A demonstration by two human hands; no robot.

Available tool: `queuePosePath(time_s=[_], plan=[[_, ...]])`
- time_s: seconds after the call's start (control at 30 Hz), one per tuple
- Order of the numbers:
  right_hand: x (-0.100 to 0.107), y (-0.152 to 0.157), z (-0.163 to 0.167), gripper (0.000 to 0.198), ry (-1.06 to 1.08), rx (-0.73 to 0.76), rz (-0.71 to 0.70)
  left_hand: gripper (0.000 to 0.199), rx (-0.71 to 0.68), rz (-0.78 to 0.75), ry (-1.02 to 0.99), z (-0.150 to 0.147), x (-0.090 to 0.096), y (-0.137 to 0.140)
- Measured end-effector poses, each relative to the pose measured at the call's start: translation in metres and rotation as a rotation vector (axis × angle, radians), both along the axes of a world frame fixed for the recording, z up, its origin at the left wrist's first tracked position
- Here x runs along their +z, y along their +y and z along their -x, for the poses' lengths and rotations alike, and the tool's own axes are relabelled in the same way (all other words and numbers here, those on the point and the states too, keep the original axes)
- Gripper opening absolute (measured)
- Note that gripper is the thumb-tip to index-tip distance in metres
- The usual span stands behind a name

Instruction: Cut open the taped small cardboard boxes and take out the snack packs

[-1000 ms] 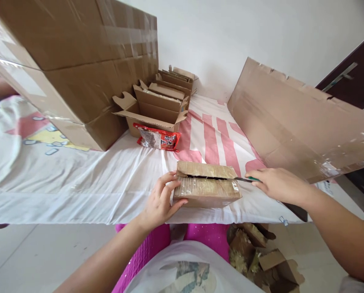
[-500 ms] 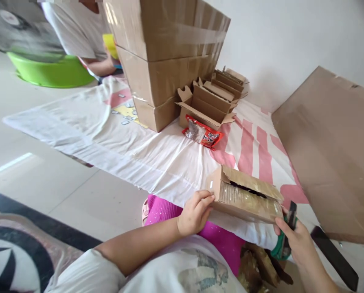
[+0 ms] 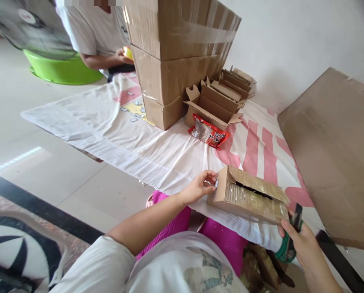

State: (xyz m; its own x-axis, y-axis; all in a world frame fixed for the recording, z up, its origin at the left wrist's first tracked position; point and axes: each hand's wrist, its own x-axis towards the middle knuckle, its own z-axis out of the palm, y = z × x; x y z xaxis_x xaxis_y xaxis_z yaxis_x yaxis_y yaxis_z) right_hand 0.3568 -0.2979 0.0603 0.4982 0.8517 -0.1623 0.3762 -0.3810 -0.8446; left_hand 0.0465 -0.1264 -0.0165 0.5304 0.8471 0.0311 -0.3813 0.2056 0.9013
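Observation:
A long, narrow cardboard box (image 3: 246, 203) with shiny tape along its top lies at the front edge of the cloth-covered table. Its top flaps leave a dark slit between them. At its left end is my left hand (image 3: 198, 188), with curled thumb and fingers against the end face around a small white label (image 3: 216, 184). My right hand (image 3: 301, 240) grips the box's right corner with thumb and fingers. Also held in that palm is a green and black tool (image 3: 287, 244), partly covered by the hand; its kind is unclear.
A red snack packet (image 3: 209, 132) lies before several open small boxes (image 3: 211, 108). Tall taped cartons (image 3: 182, 73) stand behind. A large cardboard panel (image 3: 331, 162) and a black flat object (image 3: 340, 260) are at right. Another person's hand (image 3: 121, 56) holds something yellow.
My left hand has shifted up the box's end, from its lower corner to the white label. My right hand keeps its hold. The whole view has swung slightly left.

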Motion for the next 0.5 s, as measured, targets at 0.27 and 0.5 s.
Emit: queuePosePath(time_s=[0.27,0.5], plan=[[0.003,0.003,0.006,0.056,0.016,-0.022,-0.026,0.038,0.025,-0.022,0.12,-0.005,0.005,-0.003],[-0.007,0.008,-0.008,0.066,0.129,-0.093,-0.06,0.013,0.154,-0.05,0.247,-0.008,0.01,0.001]])
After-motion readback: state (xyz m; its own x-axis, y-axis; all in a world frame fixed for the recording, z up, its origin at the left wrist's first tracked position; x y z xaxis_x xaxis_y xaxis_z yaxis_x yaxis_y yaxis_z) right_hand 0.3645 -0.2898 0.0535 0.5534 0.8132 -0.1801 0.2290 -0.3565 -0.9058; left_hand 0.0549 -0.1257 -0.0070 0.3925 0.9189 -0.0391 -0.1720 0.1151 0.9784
